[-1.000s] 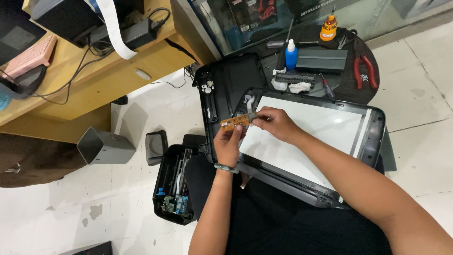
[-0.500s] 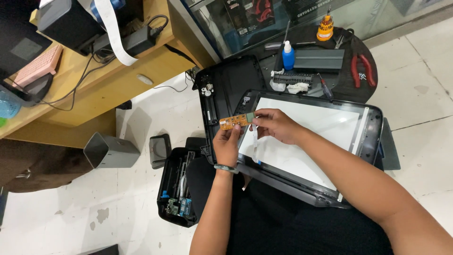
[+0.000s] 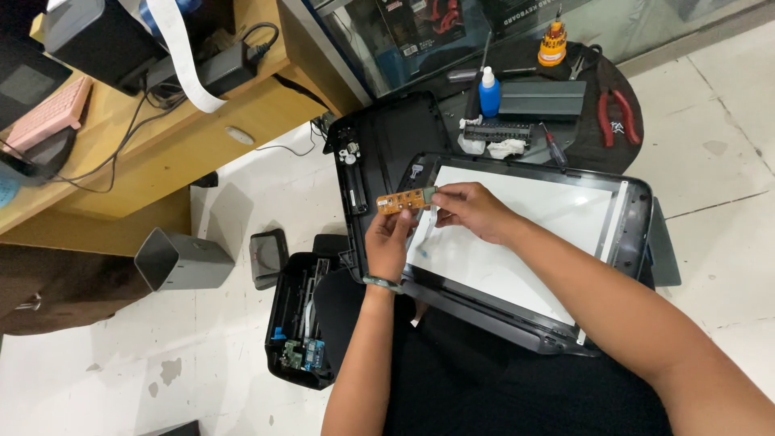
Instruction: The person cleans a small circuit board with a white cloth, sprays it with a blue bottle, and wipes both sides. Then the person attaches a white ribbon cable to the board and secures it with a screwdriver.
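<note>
You hold a small orange circuit board (image 3: 404,199) between both hands above the white scanner bed (image 3: 517,234) of a dismantled flatbed unit that rests across your lap. Your left hand (image 3: 390,238) is closed on the board's lower edge from beneath, a green band at the wrist; your right hand (image 3: 468,210) pinches the board's right end — fingertips tight on the corner where a thin pale ribbon cable (image 3: 428,230) hangs down toward the glass. The board sits level, lengthwise left to right, just over the scanner's black frame (image 3: 638,218).

Beyond the scanner, a dark round worktop (image 3: 622,89) carries a blue-and-white bottle (image 3: 489,90), a grey rectangular box (image 3: 541,99), a black slotted strip (image 3: 496,132), crumpled white cloth (image 3: 507,148), a screwdriver (image 3: 552,145), red-handled pliers (image 3: 618,113) and an orange bit holder (image 3: 552,47).

On the tiled floor (image 3: 202,355) to your left lies the printer's open black base (image 3: 299,323), its green and blue electronics showing, with a small dark cover (image 3: 268,257) and a grey metal housing (image 3: 182,260) near it. A wooden desk (image 3: 161,145) stands further left — a black power adapter (image 3: 234,64) and a pink keyboard (image 3: 52,113) on top.
</note>
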